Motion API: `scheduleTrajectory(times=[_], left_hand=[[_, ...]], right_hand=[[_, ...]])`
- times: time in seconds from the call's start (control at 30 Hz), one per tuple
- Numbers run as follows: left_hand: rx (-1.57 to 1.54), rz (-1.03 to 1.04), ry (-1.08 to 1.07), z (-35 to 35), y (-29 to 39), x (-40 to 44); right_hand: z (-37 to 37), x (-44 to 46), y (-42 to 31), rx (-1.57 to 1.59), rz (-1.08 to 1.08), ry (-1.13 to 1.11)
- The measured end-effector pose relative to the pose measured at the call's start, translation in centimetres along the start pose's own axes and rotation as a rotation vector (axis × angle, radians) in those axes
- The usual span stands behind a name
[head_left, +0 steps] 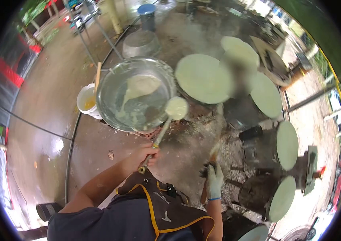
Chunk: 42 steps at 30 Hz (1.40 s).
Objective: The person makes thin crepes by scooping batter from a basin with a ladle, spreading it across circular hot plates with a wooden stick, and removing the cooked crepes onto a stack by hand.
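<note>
Head camera: my one feed, worn on the person's head.
Facing: forward and down, over the brown apron [178,216] low in my view.
Nearness: left hand [147,155] and right hand [215,178] close to me, blue-topped bucket [147,21] well back.
Lens: wide and round, my corners black.

We see a round silvery metal basin [110,94] with creamy-white liquid [143,86], a long-handled ladle [177,107] with a pale cream bowl, and a long brown stick [204,194]. Our right hand [214,177] shows an off-white cloth glove, dark grey at the fingers, banded blue at the cuff. We make out large flat greenish-cream discs [201,78], a plain navy cloth shirt [110,221], and a white-smeared, dark brown apron [168,207] edged in yellow-orange.
</note>
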State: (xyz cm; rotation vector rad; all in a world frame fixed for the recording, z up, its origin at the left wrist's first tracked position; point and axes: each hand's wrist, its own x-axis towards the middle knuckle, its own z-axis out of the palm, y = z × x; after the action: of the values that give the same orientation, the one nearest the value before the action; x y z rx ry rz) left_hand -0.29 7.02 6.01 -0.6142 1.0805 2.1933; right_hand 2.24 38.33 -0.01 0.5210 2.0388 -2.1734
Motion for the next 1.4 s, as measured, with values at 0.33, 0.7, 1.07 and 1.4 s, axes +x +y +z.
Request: scheduleTrajectory(times=[0.33, 0.7, 1.07, 1.4], left_hand=[[0.691, -0.054, 0.741, -32.8, 10.3, 14.6], [0.988, 0.074, 0.738, -33.5, 17.0, 18.0], [0.207, 0.030, 0.238, -33.6, 17.0, 21.0], [0.256, 0.395, 0.033, -17.5, 34.8, 0.3]], right_hand=[[33.7, 22.8, -1.8, -1.285, 0.008, -0.351], [38.7, 26.5, 4.2, -0.943, 0.257, -0.397], [43.5, 27.3, 1.5, -0.885, 0.263, -0.490], [39.9, 17.6, -26.2, -0.430, -0.200, -0.327]])
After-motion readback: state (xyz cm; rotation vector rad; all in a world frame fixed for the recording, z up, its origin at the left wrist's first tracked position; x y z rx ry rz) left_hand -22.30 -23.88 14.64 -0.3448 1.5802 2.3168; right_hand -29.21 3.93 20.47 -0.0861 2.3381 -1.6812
